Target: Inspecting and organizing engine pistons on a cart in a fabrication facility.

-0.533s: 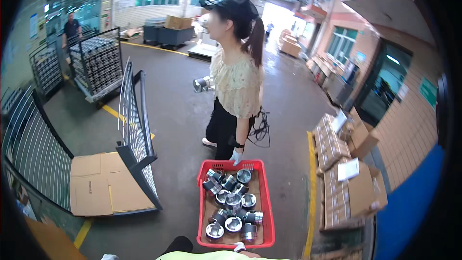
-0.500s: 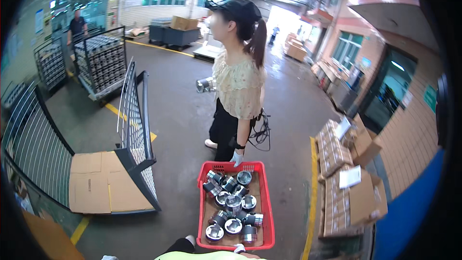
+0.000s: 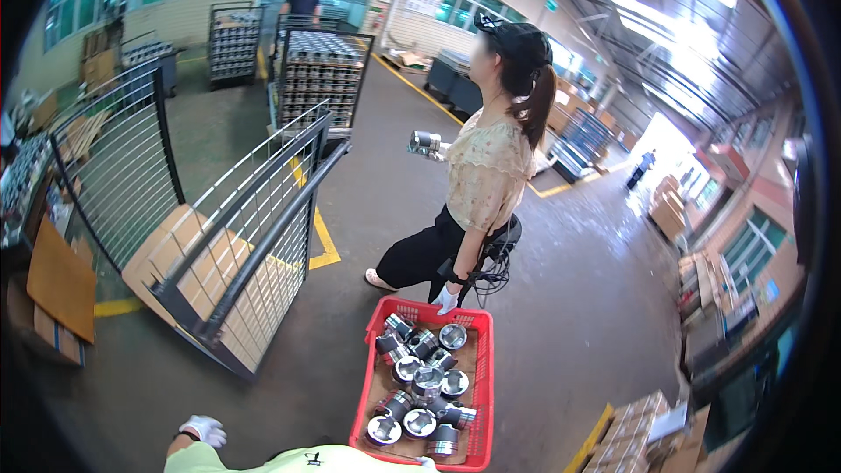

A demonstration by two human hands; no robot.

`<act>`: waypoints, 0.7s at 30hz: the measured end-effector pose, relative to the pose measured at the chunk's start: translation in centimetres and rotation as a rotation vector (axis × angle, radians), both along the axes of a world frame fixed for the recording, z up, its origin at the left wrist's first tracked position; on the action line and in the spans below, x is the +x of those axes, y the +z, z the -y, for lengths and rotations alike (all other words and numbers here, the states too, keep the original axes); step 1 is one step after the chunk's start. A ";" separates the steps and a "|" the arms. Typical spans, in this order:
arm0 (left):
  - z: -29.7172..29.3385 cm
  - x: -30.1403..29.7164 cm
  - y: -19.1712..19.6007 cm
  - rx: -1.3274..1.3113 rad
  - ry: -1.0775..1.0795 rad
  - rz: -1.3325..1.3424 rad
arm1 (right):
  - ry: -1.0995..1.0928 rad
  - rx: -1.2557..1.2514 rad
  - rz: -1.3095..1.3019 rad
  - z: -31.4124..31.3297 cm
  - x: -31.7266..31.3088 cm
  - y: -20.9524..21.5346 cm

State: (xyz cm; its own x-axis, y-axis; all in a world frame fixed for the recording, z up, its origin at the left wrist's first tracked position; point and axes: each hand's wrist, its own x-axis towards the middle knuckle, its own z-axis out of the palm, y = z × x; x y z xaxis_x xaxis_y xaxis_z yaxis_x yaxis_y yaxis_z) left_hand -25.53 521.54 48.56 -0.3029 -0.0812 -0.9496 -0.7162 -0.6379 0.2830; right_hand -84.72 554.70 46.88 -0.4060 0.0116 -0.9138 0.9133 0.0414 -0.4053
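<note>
A red plastic basket (image 3: pixel 489 385) hangs between me and a co-worker, holding several metal pistons (image 3: pixel 427 381) on a brown cardboard sheet. At its near rim, only a bit of my right hand (image 3: pixel 426 462) in a white glove shows, closed on the edge; my body hides most of it. Off to the left, my left hand (image 3: pixel 204 428), also white-gloved, is held out from my side with loose fingers and nothing in it. The co-worker's gloved hand (image 3: pixel 447 300) grips the far rim, while their other hand carries a piston (image 3: pixel 426 142) ahead of them.
A wire-mesh cage cart (image 3: pixel 254 271) with a cardboard floor stands close on the left. Beyond it, a person (image 3: pixel 303 2) is behind a tall rack of stacked parts (image 3: pixel 321 83). Boxes (image 3: pixel 626 434) sit at the lower right. Yellow lines mark the floor.
The view has swung left, so the cage cart and rack appear further right. My left hand has come into fuller view. The co-worker has stepped along, still holding the basket with me.
</note>
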 end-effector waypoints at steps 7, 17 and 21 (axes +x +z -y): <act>-11.4 -4.3 1.6 -0.017 0.667 0.250 | 0.173 0.003 0.086 -0.9 -13.7 -2.4; -13.8 -23.8 0.0 -0.255 -0.484 0.486 | 0.352 -0.117 0.142 26.8 -31.7 -10.3; -4.7 -34.7 1.0 -0.577 -0.506 0.206 | 0.336 -0.136 0.130 35.2 -39.1 -11.3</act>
State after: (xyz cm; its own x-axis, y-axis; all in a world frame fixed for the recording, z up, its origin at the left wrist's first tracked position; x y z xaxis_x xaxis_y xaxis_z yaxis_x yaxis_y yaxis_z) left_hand -60.20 526.24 49.55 -0.2579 -0.4769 -0.8402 -0.9537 -0.0134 0.3004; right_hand -123.78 519.50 35.56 -0.2476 -0.2268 -0.9419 0.9020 0.3009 -0.3096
